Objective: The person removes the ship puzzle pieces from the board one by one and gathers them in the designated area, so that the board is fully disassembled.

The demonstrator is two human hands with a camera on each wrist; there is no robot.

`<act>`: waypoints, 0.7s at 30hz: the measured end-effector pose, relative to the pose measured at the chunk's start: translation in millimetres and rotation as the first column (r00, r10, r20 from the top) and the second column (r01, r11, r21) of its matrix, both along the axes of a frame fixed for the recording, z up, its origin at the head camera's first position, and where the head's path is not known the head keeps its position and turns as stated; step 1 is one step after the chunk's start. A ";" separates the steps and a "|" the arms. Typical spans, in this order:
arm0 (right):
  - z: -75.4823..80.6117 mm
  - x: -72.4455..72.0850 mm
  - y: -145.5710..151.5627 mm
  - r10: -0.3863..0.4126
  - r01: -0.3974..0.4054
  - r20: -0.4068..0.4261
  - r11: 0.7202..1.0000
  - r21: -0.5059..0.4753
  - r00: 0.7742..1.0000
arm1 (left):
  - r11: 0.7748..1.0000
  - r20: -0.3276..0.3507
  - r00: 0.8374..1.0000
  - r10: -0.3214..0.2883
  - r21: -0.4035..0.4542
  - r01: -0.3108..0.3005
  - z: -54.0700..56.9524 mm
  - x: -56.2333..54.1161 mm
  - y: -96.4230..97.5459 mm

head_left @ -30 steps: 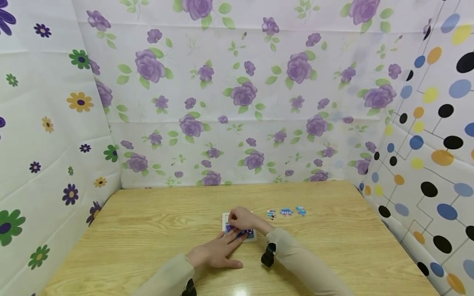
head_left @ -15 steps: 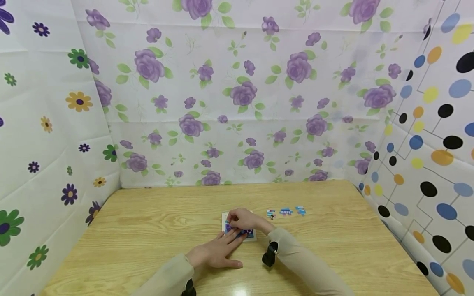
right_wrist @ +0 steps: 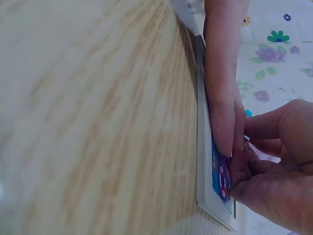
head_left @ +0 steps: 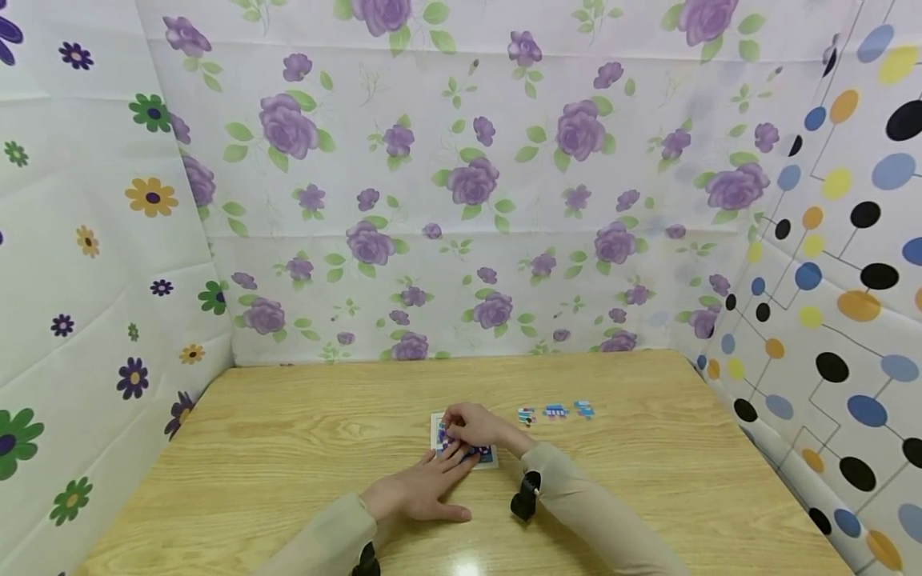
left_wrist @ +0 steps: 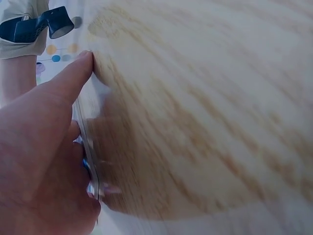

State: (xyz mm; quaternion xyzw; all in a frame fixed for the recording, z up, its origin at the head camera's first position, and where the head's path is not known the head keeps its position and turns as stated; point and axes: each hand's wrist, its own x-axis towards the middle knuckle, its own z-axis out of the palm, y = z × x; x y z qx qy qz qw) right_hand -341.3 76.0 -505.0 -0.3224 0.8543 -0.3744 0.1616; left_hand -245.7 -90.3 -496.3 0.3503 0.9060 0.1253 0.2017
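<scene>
A small jigsaw puzzle tray [head_left: 434,436] with a white rim and a blue-purple picture lies flat on the table. My left hand [head_left: 421,488] rests on its near part, fingers straight and spread, thumb out on the wood. Above the tray's far left part, my right hand [head_left: 477,425] has curled fingers. In the right wrist view its thumb and fingers [right_wrist: 288,156] close together beside the left fingers, with a small light-blue puzzle piece [right_wrist: 248,113] edge showing between them. Most of that piece and much of the picture are hidden by the hands.
Right of the tray lie three loose puzzle pieces: a striped one [head_left: 527,416], a blue one with white squares [head_left: 555,411] and a blue one [head_left: 584,410]. The wooden table [head_left: 310,424] meets a flowered cloth [head_left: 374,248] behind. Patterned cloths hang at both sides.
The right fingertips shift slightly over the tray's left part, and more of the picture shows there now. The left hand stays in place.
</scene>
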 end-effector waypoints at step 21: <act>-1.5 -3.1 5.6 -0.029 0.030 0.030 0.999 -0.043 0.999 | 1.000 -0.029 0.999 -0.028 -0.012 0.028 -3.4 0.5 0.7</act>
